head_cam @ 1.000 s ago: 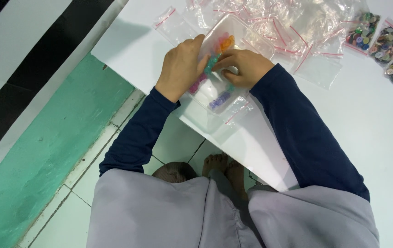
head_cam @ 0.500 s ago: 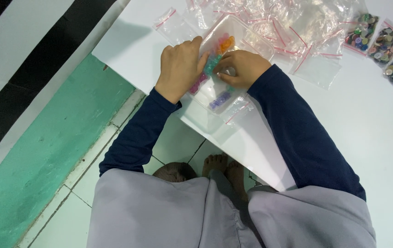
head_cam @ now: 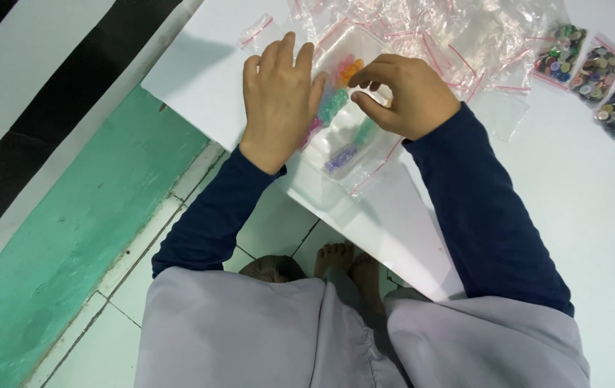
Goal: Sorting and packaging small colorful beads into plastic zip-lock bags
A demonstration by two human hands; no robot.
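Left hand (head_cam: 278,100) lies flat and open beside a clear tray (head_cam: 343,108) of coloured beads; right hand (head_cam: 401,93) pinches above it, red-striped bags (head_cam: 436,36) beyond.

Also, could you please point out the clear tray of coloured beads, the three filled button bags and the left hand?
clear tray (head_cam: 365,159): head view, its near wall.
button bags (head_cam: 597,70): head view, middle bag's face.
left hand (head_cam: 278,100): head view, back of the hand.

Left hand (head_cam: 278,100) flat, right hand (head_cam: 401,93) curled (pinching).
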